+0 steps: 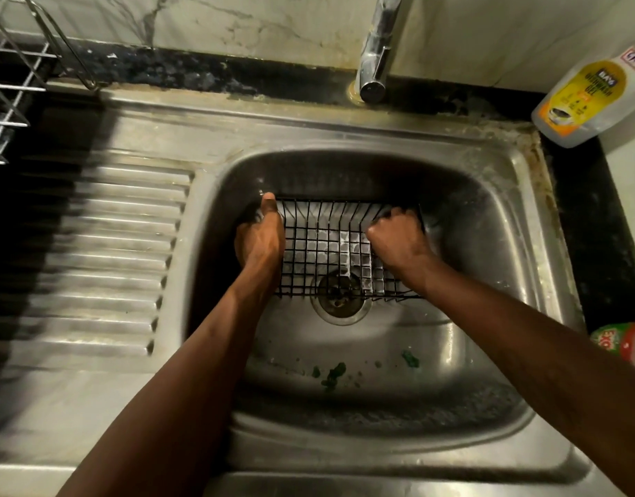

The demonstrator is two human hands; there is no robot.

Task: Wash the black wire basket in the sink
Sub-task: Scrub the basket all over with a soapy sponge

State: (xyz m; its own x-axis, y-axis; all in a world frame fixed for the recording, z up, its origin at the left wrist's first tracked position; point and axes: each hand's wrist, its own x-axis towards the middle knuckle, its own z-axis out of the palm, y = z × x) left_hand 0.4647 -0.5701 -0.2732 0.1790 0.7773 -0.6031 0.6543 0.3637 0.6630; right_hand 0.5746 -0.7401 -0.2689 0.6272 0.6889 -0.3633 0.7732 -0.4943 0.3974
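The sink (506, 195) is big, smooth, shiny steel with round corners. The black wire basket (330, 242) is low inside it. It is made of thin, hard wire in little squares, so dirt can hide where the wires cross. The left hand (260, 242) grips its left side. The right hand (394, 238) is curled tight round its right side. Hold firm, turn it slowly and rub every wire, because wet wire may slip. The small round drain (339, 299) lies under it.
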